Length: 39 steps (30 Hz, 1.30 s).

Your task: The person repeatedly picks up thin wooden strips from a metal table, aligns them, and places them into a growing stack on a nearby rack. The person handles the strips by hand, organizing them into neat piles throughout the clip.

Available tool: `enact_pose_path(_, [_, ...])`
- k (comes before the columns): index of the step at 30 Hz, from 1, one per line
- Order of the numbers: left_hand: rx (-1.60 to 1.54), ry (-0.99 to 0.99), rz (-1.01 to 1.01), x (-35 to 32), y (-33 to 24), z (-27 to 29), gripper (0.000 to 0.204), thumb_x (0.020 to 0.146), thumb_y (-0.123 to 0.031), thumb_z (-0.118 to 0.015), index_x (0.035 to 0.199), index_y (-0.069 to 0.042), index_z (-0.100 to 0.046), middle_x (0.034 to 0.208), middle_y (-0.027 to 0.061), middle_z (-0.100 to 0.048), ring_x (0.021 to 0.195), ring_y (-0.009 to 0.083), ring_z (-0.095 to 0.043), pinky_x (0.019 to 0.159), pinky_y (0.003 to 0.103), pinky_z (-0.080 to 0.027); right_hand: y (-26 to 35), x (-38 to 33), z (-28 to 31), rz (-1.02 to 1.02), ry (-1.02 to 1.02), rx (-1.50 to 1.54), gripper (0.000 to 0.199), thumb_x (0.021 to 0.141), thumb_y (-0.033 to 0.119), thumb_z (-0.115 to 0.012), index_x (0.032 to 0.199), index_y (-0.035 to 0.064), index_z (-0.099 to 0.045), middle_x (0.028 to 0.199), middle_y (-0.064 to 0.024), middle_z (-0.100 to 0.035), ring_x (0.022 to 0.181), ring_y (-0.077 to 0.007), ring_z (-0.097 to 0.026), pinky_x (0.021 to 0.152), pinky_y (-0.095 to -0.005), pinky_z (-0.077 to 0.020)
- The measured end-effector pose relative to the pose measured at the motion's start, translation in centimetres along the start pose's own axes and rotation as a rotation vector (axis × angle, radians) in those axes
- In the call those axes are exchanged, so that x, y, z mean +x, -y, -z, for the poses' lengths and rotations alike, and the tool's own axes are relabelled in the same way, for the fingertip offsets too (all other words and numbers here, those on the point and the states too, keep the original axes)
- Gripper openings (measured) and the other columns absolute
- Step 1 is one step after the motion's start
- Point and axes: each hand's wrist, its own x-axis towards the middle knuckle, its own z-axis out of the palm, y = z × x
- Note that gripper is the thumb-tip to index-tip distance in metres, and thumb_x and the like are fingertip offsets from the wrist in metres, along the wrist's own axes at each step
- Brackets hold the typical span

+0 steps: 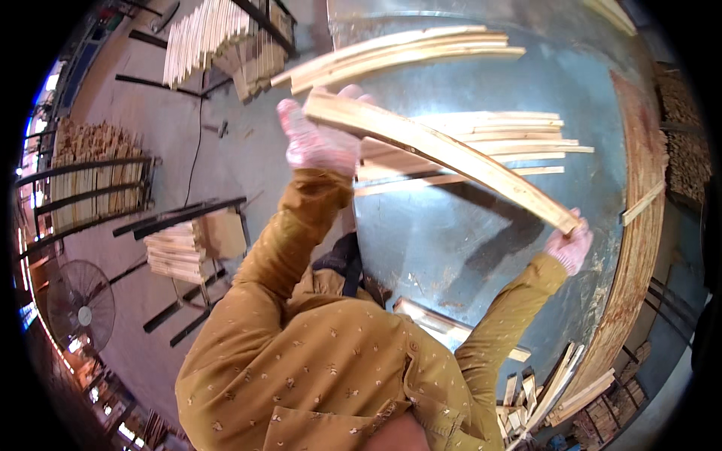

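Note:
A long pale wooden board point(444, 154) with a dark streak along one edge is held up across my front, tilted down to the right. My left hand point(320, 139), in a pinkish knitted glove, supports its left end, with the thumb sticking out. At the other end, my gloved right hand point(570, 244) grips the board's tip. Beneath it, several loose wooden strips point(519, 135) lie on the metal-topped table point(421, 255), partly hidden by the board. Farther back on the same table rests another group of strips point(406, 52).
Stacked wood stands on racks at left: a far stack point(210, 37), a middle stack point(90, 173) and a nearer one point(174, 248). A standing fan point(83, 304) is at lower left. A worn wooden beam point(635, 225) edges the table's right side. Offcuts point(523, 395) lie at lower right.

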Motion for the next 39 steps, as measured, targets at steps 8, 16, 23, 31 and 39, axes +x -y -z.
enact_pose_path(8, [-0.016, 0.400, 0.399, -3.8, 11.7, -3.1, 0.038, 0.088, -0.010, -0.068, 0.123, -0.002, -0.052, 0.105, 0.0135, -0.065, 0.102, 0.0298, -0.063, 0.097, 0.045, -0.051, -2.4, -16.4, 1.3, 0.052, 0.099, -0.031, 0.052, 0.084, -0.002, -0.062, 0.134, -0.0008, -0.050, 0.113, -0.0114, -0.063, 0.107, -0.0233, -0.061, 0.089, -0.0342, -0.0561])
enact_pose_path(16, [0.311, 0.812, 0.770, -4.6, 11.2, -5.1, 0.047, 0.100, -0.032, -0.056, 0.133, 0.001, -0.048, 0.115, 0.0171, -0.064, 0.104, 0.0283, -0.064, 0.096, 0.042, -0.052, 4.7, -22.4, 4.6, -0.405, 0.624, -0.690, 0.058, 0.095, 0.038, -0.064, 0.137, 0.0005, -0.050, 0.093, -0.0070, -0.065, 0.072, -0.0098, -0.059, 0.054, -0.0216, -0.0458])
enact_pose_path(23, [2.298, 1.125, -0.577, -4.9, 14.8, -0.5, 0.105, 0.078, -0.057, -0.070, 0.156, -0.008, -0.020, 0.160, 0.0272, -0.016, 0.151, 0.0404, -0.006, 0.121, 0.053, 0.000, 5.7, -21.0, 6.2, -0.182, 0.159, -0.292, 0.039, 0.099, 0.033, -0.055, 0.122, 0.0008, -0.057, 0.083, -0.0068, -0.064, 0.061, -0.0077, -0.053, 0.049, -0.0203, -0.0403])
enact_pose_path(31, [2.591, 0.981, -0.530, -0.7, 14.8, 0.9, 0.093, 0.080, -0.046, -0.073, 0.151, -0.009, -0.025, 0.158, 0.0252, -0.023, 0.147, 0.0427, -0.020, 0.118, 0.057, -0.015, 18.3, 1.4, 7.5, 0.031, -0.398, -1.220, 0.060, 0.091, 0.044, -0.059, 0.135, 0.0062, -0.046, 0.114, -0.0235, -0.063, 0.101, -0.0336, -0.067, 0.093, -0.0411, -0.0508])
enact_pose_path(39, [1.943, 1.293, -0.426, -8.3, 18.9, 4.4, 0.089, 0.083, -0.040, -0.072, 0.152, -0.003, -0.027, 0.151, 0.0263, -0.034, 0.140, 0.0437, -0.032, 0.114, 0.053, -0.029, 5.4, -14.4, 25.8, -0.330, -0.698, -1.815, 0.098, 0.087, 0.058, -0.056, 0.155, -0.0003, -0.017, 0.159, -0.0251, -0.020, 0.147, -0.0368, -0.021, 0.120, -0.0496, -0.0186])
